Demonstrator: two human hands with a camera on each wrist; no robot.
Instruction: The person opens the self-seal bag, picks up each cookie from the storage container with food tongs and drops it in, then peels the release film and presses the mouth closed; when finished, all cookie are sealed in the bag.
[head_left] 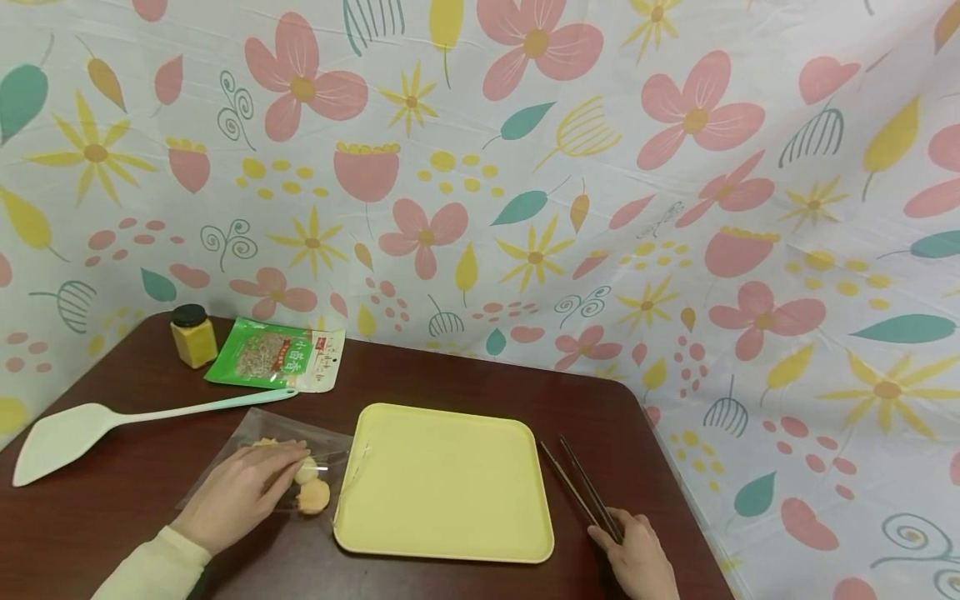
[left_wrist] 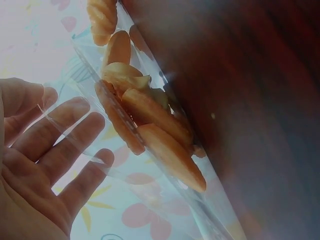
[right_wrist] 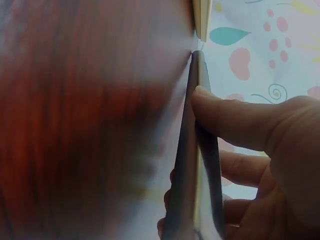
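Note:
A clear plastic bag (head_left: 247,433) of biscuits (head_left: 313,497) lies left of the yellow tray (head_left: 442,483). My left hand (head_left: 243,492) is over this bag. In the left wrist view, thumb and index finger of the left hand (left_wrist: 55,145) pinch the film's edge, the other fingers spread; several biscuits (left_wrist: 170,155) show through the plastic. To the right of the tray, my right hand (head_left: 637,554) grips dark tongs (head_left: 588,479), their tips pointing away and apart. In the right wrist view, the thumb of the right hand (right_wrist: 280,145) presses along the tongs (right_wrist: 187,160).
A white spatula (head_left: 71,437) with a pale green handle lies at the left. Behind it are a yellow jar (head_left: 195,342) with a black lid and a green-and-white packet (head_left: 273,357). Flower-printed cloth (head_left: 480,200) hangs behind the dark wooden table (head_left: 450,371).

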